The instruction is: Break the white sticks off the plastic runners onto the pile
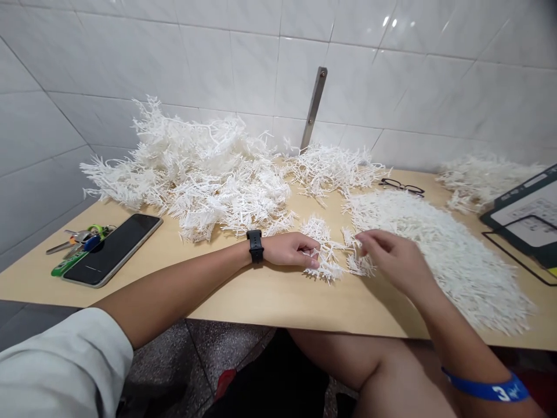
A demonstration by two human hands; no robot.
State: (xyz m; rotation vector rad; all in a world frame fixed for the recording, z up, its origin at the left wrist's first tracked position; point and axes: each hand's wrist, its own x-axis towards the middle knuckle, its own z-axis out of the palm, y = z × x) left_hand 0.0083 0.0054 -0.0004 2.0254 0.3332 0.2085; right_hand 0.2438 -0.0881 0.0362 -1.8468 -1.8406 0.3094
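My left hand (290, 249), with a black watch on its wrist, rests low over the table and pinches a white branched plastic sprig (328, 270) between thumb and fingers. Beyond its fingers lies another white sprig (317, 229). My right hand (394, 255) is just to the right, thumb and fingertips drawn together. Its fingertips are beside a small white cluster (360, 264); what they hold, if anything, is too small to make out. To the right spreads a broad, flat heap of short white pieces (435, 255), partly behind my right forearm.
A tall tangled pile of white sprigs (209, 168) stands at the back left, a smaller one (335, 168) at the back middle. Glasses (402, 186) lie behind the flat heap. A phone (113, 249) and keys (80, 241) lie left; a dark-framed stand (526, 217) is right.
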